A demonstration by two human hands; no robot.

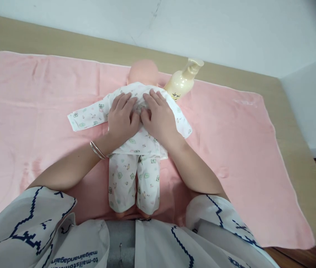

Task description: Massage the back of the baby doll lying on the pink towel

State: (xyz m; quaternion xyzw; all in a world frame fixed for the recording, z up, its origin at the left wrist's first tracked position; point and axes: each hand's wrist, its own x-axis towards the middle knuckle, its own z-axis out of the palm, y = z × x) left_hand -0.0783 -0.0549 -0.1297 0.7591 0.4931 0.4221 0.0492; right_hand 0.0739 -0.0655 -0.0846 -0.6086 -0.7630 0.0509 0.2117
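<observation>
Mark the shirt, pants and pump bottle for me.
Shirt (pixel 138 140): head view, on its lower middle.
Pants (pixel 122 183): head view, on the leg toward picture left.
Pump bottle (pixel 180 82): head view, on its body, below the pump.

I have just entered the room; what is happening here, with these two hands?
A person's left hand and right hand are both on the upper part of a white patterned shirt, which covers the torso of a doll. I cannot tell if they pinch the shirt. The doll, also in patterned trousers, lies on a pink cloth, with a pump bottle near its head.
</observation>
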